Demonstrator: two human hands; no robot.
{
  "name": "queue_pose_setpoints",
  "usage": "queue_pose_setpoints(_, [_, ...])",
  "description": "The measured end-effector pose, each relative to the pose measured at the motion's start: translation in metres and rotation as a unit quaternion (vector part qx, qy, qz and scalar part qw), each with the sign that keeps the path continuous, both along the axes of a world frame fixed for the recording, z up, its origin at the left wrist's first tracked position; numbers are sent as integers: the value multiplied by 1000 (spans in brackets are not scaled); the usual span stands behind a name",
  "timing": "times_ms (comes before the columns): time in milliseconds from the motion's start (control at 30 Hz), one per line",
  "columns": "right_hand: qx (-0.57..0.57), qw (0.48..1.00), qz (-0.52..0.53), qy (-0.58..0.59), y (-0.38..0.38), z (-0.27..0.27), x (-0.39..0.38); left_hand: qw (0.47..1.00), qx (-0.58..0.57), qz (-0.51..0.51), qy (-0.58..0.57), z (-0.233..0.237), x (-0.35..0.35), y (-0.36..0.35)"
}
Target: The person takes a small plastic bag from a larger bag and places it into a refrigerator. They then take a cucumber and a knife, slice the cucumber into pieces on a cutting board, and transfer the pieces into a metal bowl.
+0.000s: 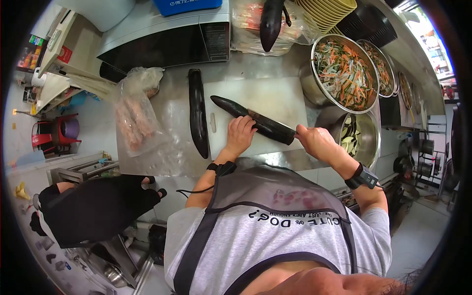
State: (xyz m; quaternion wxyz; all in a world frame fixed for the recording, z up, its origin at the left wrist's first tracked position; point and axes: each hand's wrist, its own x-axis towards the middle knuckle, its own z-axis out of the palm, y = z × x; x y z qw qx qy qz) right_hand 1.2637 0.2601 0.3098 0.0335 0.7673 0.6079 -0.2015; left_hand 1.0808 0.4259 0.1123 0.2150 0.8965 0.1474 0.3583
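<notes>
A dark eggplant lies at a slant on the white cutting board. My left hand is closed on its middle, fingertips near the blade. In my right hand is the handle of a knife, whose blade lies lengthwise along the eggplant. Another long eggplant rests left of the board, touched by neither hand. Cut eggplant pieces sit in a metal bowl to the right of my right hand.
Behind the board stand a microwave and plastic bags with an eggplant on top. Bowls of shredded vegetables are at the back right. A bagged item lies left. Another person in black is at the lower left.
</notes>
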Motion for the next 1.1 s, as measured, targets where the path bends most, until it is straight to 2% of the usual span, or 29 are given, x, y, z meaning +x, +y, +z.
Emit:
queue_pose_setpoints(367, [-53,998,-6,23,19,6,-8,999,-25,-30,-2,4,1,5])
queue_pose_setpoints(633, [-40,997,-12,61,47,-26,-6,999,-13,-32,3,5,2,6])
queue_pose_setpoints(800, [-46,998,-13,49,31,-27,-1,1000,-15,-4,20,8,3,3])
queue_pose_setpoints(900, [-78,995,-12,53,7,-22,7,999,-21,10,25,8,1,2])
queue_pose_setpoints(967, [-144,988,-43,35,-4,-26,5,1000,-9,6,-2,5,1,3])
queue_pose_setpoints(1100, [-176,983,-48,21,-4,-25,-4,1000,-20,-4,-2,5,-1,5])
